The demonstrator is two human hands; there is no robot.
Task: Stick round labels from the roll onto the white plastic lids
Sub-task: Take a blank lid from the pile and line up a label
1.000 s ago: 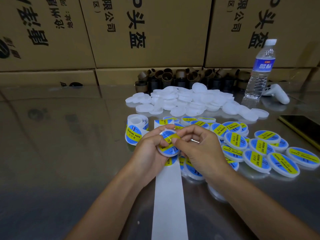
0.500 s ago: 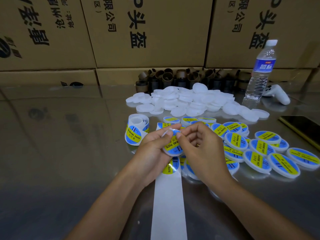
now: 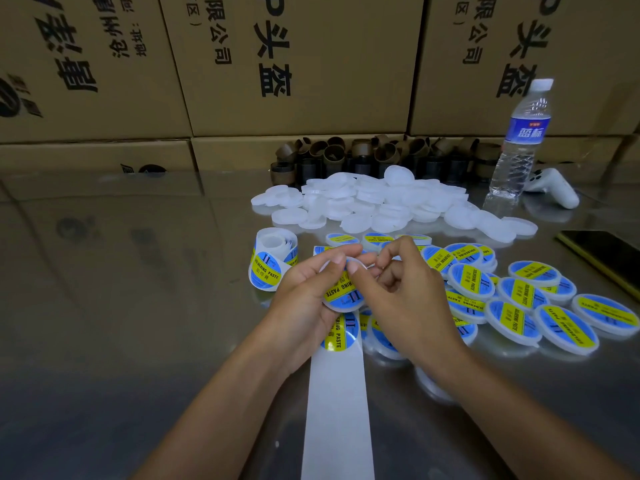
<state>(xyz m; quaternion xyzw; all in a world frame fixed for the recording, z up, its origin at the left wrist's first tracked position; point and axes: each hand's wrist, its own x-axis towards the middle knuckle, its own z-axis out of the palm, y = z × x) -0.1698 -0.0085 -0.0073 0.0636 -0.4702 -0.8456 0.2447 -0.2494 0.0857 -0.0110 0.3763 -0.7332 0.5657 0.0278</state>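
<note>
Because both hands close over it, we see only the lower half of the held lid (image 3: 338, 296), its blue and yellow label facing us at a tilt. The upper rim shows as a thin white arc between the fingertips, and the back is hidden. We cannot tell whether the label lies fully flat.

The left hand (image 3: 301, 303) cups the lid from the left, thumb and forefinger curled onto the upper edge, its remaining fingers hidden behind the lid. The right hand (image 3: 412, 303) pinches the same upper edge between thumb and bent forefinger. Its other three fingers curl toward the palm and touch nothing we can make out.

The lid is held above the white backing strip (image 3: 337, 410), which runs off the bottom edge. One unpeeled label (image 3: 341, 337) lies on the strip just beneath the lid, partly covered. The label roll (image 3: 273, 261) stands just left of the left hand.

To the right, labelled lids (image 3: 519, 306) lie overlapping, several hidden under the right wrist. Beyond them lies the heap of plain white lids (image 3: 381, 202), then brown cardboard cores (image 3: 346, 154), a water bottle (image 3: 523, 140) and a white controller (image 3: 554, 190). A dark flat object (image 3: 606, 258) is cut off at the right edge, and we cannot tell what it is. The cartons (image 3: 294, 64) behind are cropped at the top.
</note>
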